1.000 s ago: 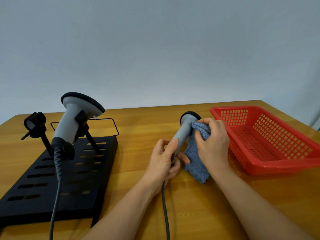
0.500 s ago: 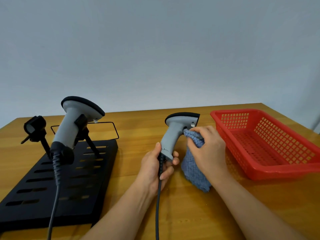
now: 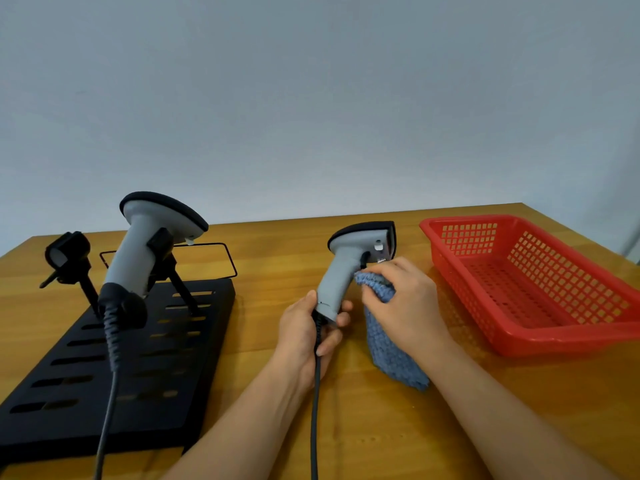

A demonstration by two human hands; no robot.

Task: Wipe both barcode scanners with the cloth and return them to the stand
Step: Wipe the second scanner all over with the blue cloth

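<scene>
My left hand (image 3: 308, 336) grips the base of a grey barcode scanner (image 3: 349, 261), holding it upright over the table with its black-rimmed head facing right. My right hand (image 3: 405, 303) holds a blue knitted cloth (image 3: 391, 348) and presses its top against the scanner's handle just below the trigger; the rest of the cloth hangs down to the table. A second grey scanner (image 3: 145, 247) rests in the right cradle of the black slotted stand (image 3: 104, 386) at left. The stand's left cradle (image 3: 67, 258) holds nothing.
A red plastic basket (image 3: 540, 289) stands at the right on the wooden table (image 3: 381, 445). Each scanner's dark cable (image 3: 314, 420) runs toward the front edge. A thin black wire frame (image 3: 221, 258) lies behind the stand.
The held scanner has turned from head-away to upright with its head facing right. My right hand has slid the cloth from the head down onto the handle.
</scene>
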